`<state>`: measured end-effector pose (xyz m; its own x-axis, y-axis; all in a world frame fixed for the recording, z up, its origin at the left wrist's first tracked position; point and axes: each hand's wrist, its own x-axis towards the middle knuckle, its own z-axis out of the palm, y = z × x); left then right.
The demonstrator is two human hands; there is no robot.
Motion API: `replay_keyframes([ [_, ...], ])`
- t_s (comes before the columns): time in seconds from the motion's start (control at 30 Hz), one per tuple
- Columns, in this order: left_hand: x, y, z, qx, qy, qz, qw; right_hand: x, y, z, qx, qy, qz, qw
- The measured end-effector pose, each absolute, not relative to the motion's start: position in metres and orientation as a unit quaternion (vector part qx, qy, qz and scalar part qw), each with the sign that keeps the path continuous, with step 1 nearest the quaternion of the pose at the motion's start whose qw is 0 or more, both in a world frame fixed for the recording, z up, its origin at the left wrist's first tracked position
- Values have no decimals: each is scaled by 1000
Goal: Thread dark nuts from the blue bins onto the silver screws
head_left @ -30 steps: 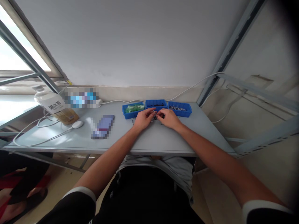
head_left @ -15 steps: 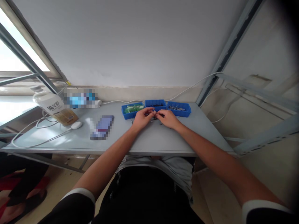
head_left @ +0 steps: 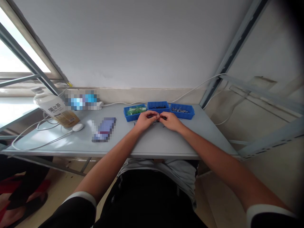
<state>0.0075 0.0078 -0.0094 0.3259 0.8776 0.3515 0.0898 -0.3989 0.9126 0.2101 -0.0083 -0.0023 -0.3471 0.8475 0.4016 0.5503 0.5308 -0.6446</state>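
Pinching fingers, head view: bare left hand point(head_left: 145, 121) closes thumb and forefinger on a small pale piece point(head_left: 158, 114), its details too small to tell.
Bare right hand point(head_left: 172, 121): fingertips meet the left's from three o'clock; whether they grip it too, I cannot tell.
Pale piece: at the clock's centre, between both hands, over the flat grey tabletop point(head_left: 166, 142).
Blue plastic trays: around that centre, green-filled tray point(head_left: 131, 118) at ten o'clock, dark-filled tray point(head_left: 157, 103) at twelve, pin-filled tray point(head_left: 184, 116) with thin silvery pins point(head_left: 180, 110) at two.
White-labelled clear bottle point(head_left: 54, 106): nine o'clock, well apart.
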Motion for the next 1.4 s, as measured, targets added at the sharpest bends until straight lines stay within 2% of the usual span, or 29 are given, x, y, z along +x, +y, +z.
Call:
replay_keyframes([
  [0.27, 7, 11, -12, 740, 317, 469, 363, 215, 1, -8, -426, -778, 231, 400],
  [0.5, 8, 11, -11, 721, 323, 477, 385, 214, -3, -6, -414, -798, 223, 378],
  [0.77, 7, 10, -10, 679, 374, 471, 422, 211, -6, -6, -420, -783, 274, 368],
  [1.17, 7, 10, -7, 717, 330, 471, 394, 216, -4, -4, -409, -787, 251, 387],
  [1.4, 8, 9, -9, 682, 313, 479, 455, 216, -8, 0, -403, -781, 300, 370],
])
